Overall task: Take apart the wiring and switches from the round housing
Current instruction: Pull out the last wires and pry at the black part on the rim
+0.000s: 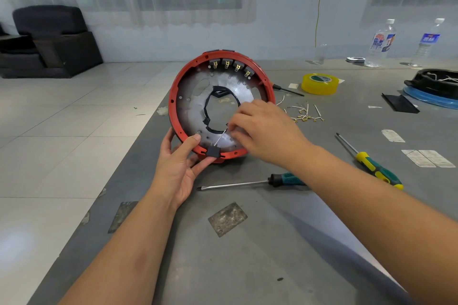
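— What have your hands got hold of?

— My left hand props the round housing up on its edge on the grey table. My thumb lies on the red rim, my fingers curl under it, and a fingertip touches the small black switch seated in the rim at the bottom.

— And the right?

— My right hand reaches in over the metal plate. Its fingertips pinch the end of a thin white wire that runs down to that black switch. The pinch itself is partly hidden behind my knuckles, so I'd say thumb and forefinger, but I can't swear to it.

— What's nearest you?

— Below my right wrist lies a flat-blade screwdriver, its blade pointing left toward my left hand. Just right of my right forearm lies a second screwdriver with a yellow and green handle.

— Farther out?

— Beyond my right hand, a scatter of loose wires with brass terminals on the table. On the housing's far rim, above my fingers, four switches sit in a row with brass tabs showing. Past the loose wires is a yellow tape roll, and farther right two plastic bottles — well apart from everything I'm touching.
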Action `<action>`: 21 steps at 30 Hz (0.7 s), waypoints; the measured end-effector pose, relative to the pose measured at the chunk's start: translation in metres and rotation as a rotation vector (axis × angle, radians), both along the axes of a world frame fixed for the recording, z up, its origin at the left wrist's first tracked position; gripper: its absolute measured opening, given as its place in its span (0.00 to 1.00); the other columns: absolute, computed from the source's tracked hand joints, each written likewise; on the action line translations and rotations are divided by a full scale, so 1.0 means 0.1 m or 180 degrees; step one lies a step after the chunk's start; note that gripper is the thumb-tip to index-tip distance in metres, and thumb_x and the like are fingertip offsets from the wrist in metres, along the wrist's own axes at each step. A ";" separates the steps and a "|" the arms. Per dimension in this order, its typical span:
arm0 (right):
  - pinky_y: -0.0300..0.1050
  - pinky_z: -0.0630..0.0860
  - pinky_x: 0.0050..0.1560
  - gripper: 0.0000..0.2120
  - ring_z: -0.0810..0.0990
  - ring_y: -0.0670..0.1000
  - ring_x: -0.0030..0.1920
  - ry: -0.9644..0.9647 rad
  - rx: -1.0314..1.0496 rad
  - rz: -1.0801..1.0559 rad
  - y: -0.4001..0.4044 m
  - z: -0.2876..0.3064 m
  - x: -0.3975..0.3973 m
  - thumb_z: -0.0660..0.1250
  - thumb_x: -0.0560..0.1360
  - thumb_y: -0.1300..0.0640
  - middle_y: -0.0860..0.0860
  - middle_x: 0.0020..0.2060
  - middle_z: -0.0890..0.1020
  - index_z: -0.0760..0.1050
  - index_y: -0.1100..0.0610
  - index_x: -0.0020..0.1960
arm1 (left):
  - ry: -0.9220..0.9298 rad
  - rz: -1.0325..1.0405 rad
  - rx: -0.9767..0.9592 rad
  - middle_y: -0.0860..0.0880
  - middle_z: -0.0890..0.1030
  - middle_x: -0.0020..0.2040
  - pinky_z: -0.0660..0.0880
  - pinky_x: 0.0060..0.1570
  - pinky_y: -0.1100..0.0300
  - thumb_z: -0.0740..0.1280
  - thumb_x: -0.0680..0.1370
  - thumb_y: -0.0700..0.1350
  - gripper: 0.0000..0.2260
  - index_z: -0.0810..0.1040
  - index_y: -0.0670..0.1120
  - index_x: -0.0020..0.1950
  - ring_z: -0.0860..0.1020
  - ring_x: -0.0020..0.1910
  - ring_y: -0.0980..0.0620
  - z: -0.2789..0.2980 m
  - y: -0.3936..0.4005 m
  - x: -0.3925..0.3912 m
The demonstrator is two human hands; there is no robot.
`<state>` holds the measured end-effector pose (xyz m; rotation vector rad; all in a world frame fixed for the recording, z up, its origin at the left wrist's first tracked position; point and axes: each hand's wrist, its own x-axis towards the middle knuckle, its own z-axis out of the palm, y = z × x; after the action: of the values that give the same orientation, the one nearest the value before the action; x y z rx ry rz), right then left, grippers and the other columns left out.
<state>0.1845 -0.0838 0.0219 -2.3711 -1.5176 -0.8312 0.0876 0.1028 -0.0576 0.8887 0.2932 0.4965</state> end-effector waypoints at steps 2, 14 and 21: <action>0.48 0.69 0.53 0.09 0.75 0.54 0.57 -0.0182 -0.0177 -0.0002 0.15 0.04 0.08 0.65 0.79 0.51 0.47 0.54 0.80 0.81 0.48 0.56 | 0.0009 0.0009 -0.0013 0.41 0.85 0.61 0.85 0.47 0.46 0.77 0.75 0.39 0.31 0.71 0.57 0.74 0.84 0.60 0.36 0.01 0.00 0.00; 0.49 0.71 0.55 0.14 0.74 0.53 0.61 -0.0256 -0.0707 -0.0094 0.38 0.04 0.21 0.62 0.82 0.44 0.46 0.56 0.81 0.82 0.46 0.59 | 0.0030 0.0000 -0.0034 0.41 0.85 0.62 0.85 0.45 0.46 0.76 0.76 0.37 0.32 0.70 0.57 0.75 0.86 0.57 0.39 0.03 -0.02 0.00; 0.48 0.74 0.51 0.14 0.75 0.52 0.58 -0.0099 -0.0654 0.0021 0.38 0.06 0.23 0.59 0.83 0.46 0.45 0.55 0.82 0.83 0.46 0.57 | 0.0023 0.0007 -0.0055 0.43 0.86 0.60 0.85 0.45 0.47 0.76 0.76 0.37 0.32 0.70 0.57 0.75 0.86 0.57 0.39 0.03 -0.02 0.01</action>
<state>0.2077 -0.0459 0.0281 -2.5043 -1.6969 -0.7465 0.0887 0.1003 -0.0545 0.8736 0.3047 0.4924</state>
